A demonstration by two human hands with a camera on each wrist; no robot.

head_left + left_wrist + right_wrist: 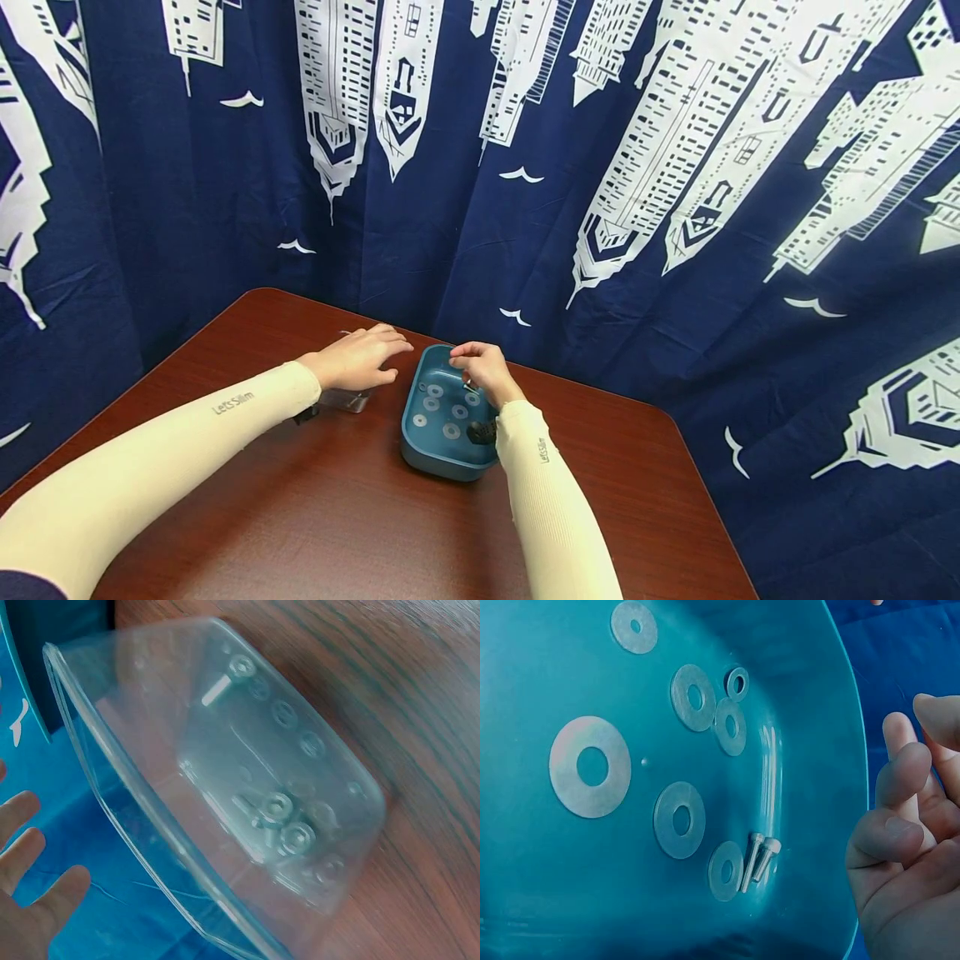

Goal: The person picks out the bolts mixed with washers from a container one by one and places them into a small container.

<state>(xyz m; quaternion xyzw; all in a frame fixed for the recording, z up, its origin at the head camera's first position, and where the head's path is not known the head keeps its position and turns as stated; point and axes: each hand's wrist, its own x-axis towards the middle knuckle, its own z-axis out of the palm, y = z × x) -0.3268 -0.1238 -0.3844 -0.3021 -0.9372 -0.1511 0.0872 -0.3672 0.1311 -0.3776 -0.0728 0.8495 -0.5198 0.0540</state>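
My left hand (356,360) is held over a clear plastic box (352,402), its fingers spread and holding nothing. Inside that box, in the left wrist view, lie a bolt (217,690) near one end and a pair of bolts (276,808) with round heads. Above the blue tray (441,468) hovers my right hand (486,372), fingers loosely bent, with nothing seen between them. Several flat washers (679,844) are scattered over the tray floor, along with a smaller ring (730,684). Two socket-head screws (766,861) lie side by side near the tray wall, by one washer.
Both containers stand on a brown wooden table (315,508) toward its far edge. A dark blue curtain (450,208) with white city drawings hangs right behind. Tray and box stand side by side, the box to the left.
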